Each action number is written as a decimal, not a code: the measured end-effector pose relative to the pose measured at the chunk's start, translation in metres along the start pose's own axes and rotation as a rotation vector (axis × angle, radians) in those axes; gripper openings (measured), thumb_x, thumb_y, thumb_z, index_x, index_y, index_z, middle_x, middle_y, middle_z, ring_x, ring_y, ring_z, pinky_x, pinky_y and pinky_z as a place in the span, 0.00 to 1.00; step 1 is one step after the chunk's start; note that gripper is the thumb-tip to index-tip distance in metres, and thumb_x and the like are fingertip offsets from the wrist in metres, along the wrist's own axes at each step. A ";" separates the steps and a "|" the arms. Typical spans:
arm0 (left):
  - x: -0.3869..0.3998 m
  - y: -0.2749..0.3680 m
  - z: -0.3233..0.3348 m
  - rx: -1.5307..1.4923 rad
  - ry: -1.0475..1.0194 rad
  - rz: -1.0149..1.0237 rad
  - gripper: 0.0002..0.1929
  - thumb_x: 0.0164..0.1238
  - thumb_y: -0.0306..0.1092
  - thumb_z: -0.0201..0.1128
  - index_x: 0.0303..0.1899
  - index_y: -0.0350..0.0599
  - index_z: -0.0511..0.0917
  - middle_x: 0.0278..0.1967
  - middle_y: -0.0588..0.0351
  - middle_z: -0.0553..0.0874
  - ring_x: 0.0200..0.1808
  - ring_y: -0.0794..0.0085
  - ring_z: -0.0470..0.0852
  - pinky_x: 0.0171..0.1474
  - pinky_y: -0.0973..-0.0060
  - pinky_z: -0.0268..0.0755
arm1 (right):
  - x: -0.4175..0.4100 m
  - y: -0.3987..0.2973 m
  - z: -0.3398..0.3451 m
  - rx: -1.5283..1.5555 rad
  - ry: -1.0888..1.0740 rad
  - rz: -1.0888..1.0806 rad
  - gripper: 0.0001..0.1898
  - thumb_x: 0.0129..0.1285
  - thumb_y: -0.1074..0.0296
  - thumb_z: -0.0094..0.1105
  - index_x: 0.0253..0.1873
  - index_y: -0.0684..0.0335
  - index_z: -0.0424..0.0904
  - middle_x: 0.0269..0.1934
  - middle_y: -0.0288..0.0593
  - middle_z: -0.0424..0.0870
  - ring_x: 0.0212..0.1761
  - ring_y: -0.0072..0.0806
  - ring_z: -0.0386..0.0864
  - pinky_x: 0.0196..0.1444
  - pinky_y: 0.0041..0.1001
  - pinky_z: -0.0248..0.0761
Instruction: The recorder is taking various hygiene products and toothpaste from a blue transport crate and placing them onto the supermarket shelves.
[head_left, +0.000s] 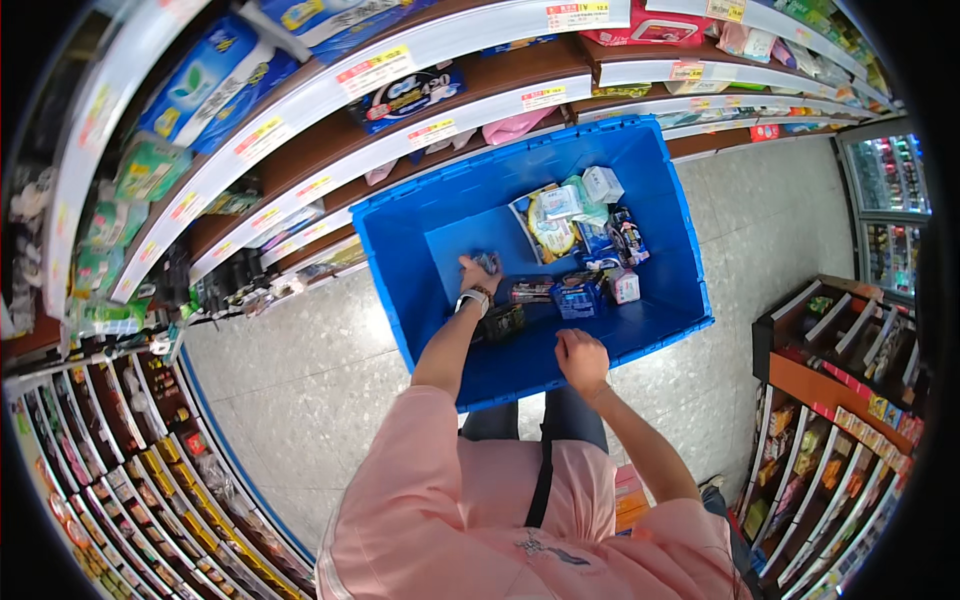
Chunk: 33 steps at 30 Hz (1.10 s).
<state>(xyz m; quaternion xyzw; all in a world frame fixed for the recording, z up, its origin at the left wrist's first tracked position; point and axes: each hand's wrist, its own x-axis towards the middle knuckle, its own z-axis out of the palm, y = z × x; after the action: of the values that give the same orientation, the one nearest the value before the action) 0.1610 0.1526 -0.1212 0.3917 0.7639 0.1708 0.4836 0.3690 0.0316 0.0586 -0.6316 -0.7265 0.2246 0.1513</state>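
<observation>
A large blue plastic crate (525, 393) stands before me with several packages inside. My left hand (477, 279), a watch at its wrist, reaches into the left part of the crate and grips a small dark plastic-wrapped packet (489, 261). Near it lie a dark package (504, 322) and a flat dark pack (529, 289). My right hand (583, 360) is over the crate's near rim, fingers curled, with nothing visible in it. A dark blue pack (577, 296) and a small white-and-pink box (625, 286) lie beyond it. Farther back are a yellow-and-white package (555, 236) and white packs (602, 184).
Shelves (480, 97) of packaged goods run close along the crate's far side. A lower left rack (127, 465) and a right display stand (810, 442) flank the tiled floor (285, 405). A glass-door cooler (889, 202) stands at far right.
</observation>
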 end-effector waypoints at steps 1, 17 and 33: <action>-0.010 0.008 -0.009 -0.102 0.072 0.163 0.39 0.49 0.36 0.71 0.54 0.35 0.49 0.45 0.43 0.77 0.41 0.63 0.80 0.43 0.68 0.75 | -0.002 0.001 0.000 -0.003 -0.025 0.031 0.06 0.52 0.69 0.57 0.36 0.59 0.78 0.31 0.43 0.81 0.33 0.37 0.80 0.35 0.36 0.73; -0.187 0.154 -0.294 -0.865 0.009 0.634 0.32 0.65 0.25 0.52 0.67 0.49 0.47 0.51 0.49 0.74 0.51 0.64 0.77 0.53 0.56 0.75 | -0.003 0.002 0.004 -0.040 -0.040 0.074 0.04 0.56 0.68 0.54 0.36 0.58 0.77 0.31 0.46 0.82 0.31 0.43 0.80 0.34 0.38 0.75; -0.111 0.134 -0.344 -1.360 -0.335 0.372 0.15 0.61 0.26 0.59 0.48 0.37 0.68 0.48 0.48 0.75 0.53 0.57 0.74 0.58 0.58 0.71 | -0.006 0.001 0.006 -0.097 -0.029 0.160 0.06 0.57 0.64 0.53 0.35 0.57 0.79 0.31 0.48 0.82 0.31 0.44 0.81 0.34 0.40 0.75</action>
<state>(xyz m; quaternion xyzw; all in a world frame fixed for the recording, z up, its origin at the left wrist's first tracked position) -0.0560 0.1934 0.1948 0.1485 0.3249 0.6252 0.6939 0.3678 0.0255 0.0538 -0.6909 -0.6858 0.2097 0.0915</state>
